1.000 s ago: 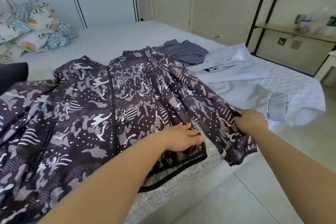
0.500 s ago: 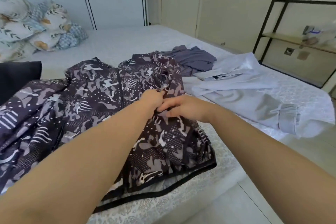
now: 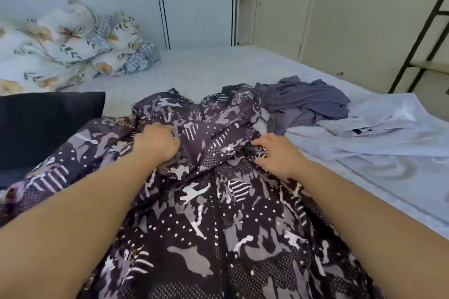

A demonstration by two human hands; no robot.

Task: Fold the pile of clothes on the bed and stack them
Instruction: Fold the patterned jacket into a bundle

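Note:
A dark purple camouflage-print jacket (image 3: 209, 221) lies spread on the bed in front of me, zip running down its middle. My left hand (image 3: 156, 142) grips a bunch of its fabric near the collar, fingers curled. My right hand (image 3: 277, 154) rests on the jacket's right shoulder area, fingers bent and pinching the cloth. A crumpled grey-purple garment (image 3: 306, 102) lies just beyond the jacket on the right. A pale blue shirt (image 3: 379, 133) lies spread further right. A black garment (image 3: 41, 124) sits at the left.
The bed (image 3: 206, 68) has a pale patterned cover. Floral bedding and pillows (image 3: 68, 41) are heaped at the back left. White cupboards (image 3: 194, 7) stand behind the bed. A black metal shelf frame (image 3: 422, 39) stands at the right.
My view has swung left and closer to the jacket. The right sleeve has been folded in over the jacket. Both hands moved up to the collar area and spread apart.

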